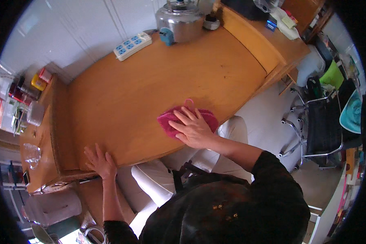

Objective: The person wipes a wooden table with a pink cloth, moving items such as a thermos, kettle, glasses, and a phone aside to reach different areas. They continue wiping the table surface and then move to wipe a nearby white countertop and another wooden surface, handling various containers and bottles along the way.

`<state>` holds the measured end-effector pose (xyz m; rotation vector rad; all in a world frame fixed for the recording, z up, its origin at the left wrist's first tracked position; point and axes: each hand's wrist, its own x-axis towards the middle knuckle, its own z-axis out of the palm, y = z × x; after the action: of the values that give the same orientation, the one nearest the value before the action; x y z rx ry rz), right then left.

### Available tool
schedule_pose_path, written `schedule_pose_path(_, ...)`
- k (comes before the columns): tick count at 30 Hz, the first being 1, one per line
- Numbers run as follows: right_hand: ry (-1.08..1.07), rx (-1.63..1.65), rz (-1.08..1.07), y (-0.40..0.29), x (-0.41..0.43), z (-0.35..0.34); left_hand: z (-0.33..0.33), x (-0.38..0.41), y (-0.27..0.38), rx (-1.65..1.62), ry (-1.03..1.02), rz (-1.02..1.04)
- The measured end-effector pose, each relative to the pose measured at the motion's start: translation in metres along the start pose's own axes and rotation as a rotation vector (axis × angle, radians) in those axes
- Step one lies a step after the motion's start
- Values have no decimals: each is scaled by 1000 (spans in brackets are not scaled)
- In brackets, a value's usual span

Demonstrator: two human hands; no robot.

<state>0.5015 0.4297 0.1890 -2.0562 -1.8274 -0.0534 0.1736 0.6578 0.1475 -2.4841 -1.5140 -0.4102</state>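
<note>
Under my right hand [193, 128] lies a dark pink cloth [209, 117] with a thin hanging loop, pressed flat near the front edge of the wooden desk [134, 91]. The fingers of that hand are spread over the cloth, and its underside is hidden. My left hand [100, 161] rests bare on the desk's front left corner area, fingers apart, holding nothing. A wide stretch of desktop lies between the two hands.
At the back stand a metal pressure cooker [183, 23] and a white power strip [132, 45] with blue sockets. Raised wooden sides bound the desk; a clear glass mug [32, 155] sits on the left one. An office chair [321, 128] stands at right.
</note>
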Motion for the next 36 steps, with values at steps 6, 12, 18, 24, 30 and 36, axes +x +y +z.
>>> schedule_pose_path(6, 64, -29, -15, 73, 71, 14, -2, 8, -10, -32, -72, 91)
schedule_pose_path(12, 97, -156, 287, 198, 143, 11, -8, 14, -5, -16, -155, 78)
schedule_pose_path(18, 35, -284, 852, 304, 127, -33, 5, 10, -25, -85, -125, 115)
schedule_pose_path(24, 63, -302, 1176, 341, 28, -84, 9, 7, -26, -70, -105, 116)
schedule_pose_path(30, 91, -374, 1237, 294, -12, -83, 18, 5, -25, 21, -21, 124)
schedule_pose_path(36, 107, -316, 706, 142, -9, -30, 7, 8, -23, -72, 37, 120)
